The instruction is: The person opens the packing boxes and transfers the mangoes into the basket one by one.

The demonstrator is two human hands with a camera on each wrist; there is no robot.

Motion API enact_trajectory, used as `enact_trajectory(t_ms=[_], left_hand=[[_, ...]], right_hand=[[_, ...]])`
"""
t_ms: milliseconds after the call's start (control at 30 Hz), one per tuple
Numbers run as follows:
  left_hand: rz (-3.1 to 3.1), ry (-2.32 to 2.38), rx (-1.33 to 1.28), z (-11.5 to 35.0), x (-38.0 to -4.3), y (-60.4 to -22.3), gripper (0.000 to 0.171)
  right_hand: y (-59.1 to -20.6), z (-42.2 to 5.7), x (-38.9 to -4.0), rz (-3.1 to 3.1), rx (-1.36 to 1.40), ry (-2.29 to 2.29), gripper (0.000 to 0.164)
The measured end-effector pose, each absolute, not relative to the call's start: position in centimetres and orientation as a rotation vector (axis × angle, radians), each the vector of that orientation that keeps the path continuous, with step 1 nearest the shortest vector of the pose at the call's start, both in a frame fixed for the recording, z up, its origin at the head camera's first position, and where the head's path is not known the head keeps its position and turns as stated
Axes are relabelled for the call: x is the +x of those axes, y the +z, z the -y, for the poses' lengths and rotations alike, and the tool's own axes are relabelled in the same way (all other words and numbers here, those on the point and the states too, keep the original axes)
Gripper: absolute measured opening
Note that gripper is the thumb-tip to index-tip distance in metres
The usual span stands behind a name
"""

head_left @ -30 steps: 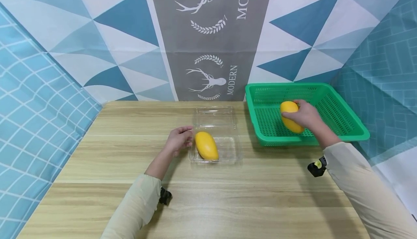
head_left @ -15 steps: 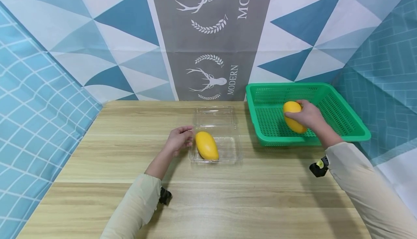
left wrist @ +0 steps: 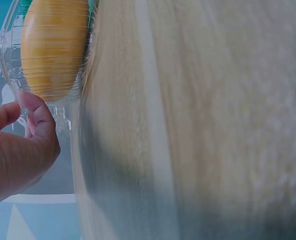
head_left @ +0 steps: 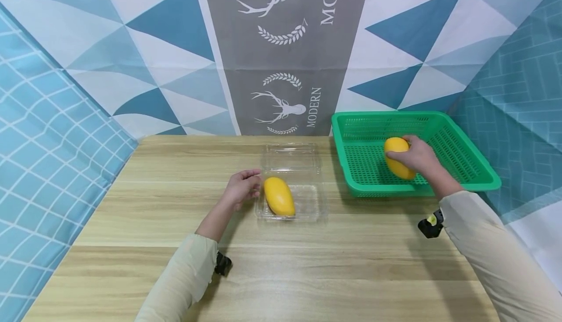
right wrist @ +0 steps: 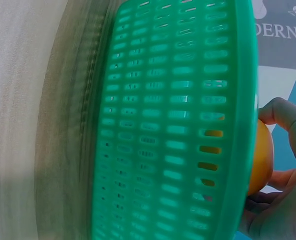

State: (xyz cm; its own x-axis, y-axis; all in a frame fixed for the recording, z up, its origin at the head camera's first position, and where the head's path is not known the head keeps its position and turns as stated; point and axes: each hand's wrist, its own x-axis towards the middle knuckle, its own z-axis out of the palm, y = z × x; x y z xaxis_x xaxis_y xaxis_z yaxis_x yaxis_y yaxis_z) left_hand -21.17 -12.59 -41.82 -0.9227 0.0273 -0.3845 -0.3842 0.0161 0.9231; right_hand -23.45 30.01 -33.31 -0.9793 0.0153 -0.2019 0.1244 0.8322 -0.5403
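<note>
A yellow mango (head_left: 399, 158) is in the grip of my right hand (head_left: 417, 155), held within the green plastic basket (head_left: 359, 187). In the right wrist view the basket's slotted wall hides most of that mango (right wrist: 262, 157). A second mango (head_left: 279, 196) lies in the left part of a clear plastic clamshell box (head_left: 309, 200), whose lid is folded back. My left hand (head_left: 240, 188) is at the box's left edge. There the left wrist view shows thumb and forefinger pinching the clear rim beside the mango (left wrist: 52, 50).
The box stands on a light wood-grain table (head_left: 281, 273), with the basket to its right near the back edge. Behind the table hangs a patterned cloth (head_left: 281, 53). Blue tiled-pattern cloths flank both sides.
My right hand has shifted slightly to the right with the mango in its grip. The left hand, the box and the mango inside it stay put.
</note>
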Motion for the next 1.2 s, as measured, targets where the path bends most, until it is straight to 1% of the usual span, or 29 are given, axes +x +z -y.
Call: enact_trajectory(t_ms=[367, 1200], left_hand=[[-2.004, 1.974, -0.362, 12.4, -21.0, -41.3, 0.038], [-1.994, 1.999, -0.396, 12.5, -21.1, -41.8, 0.037]], right_hand=[[-34.6, -30.5, -23.7, -2.808, 0.129, -0.871, 0.092], [-35.0, -30.5, -23.9, -2.809, 0.160, -0.874, 0.090]])
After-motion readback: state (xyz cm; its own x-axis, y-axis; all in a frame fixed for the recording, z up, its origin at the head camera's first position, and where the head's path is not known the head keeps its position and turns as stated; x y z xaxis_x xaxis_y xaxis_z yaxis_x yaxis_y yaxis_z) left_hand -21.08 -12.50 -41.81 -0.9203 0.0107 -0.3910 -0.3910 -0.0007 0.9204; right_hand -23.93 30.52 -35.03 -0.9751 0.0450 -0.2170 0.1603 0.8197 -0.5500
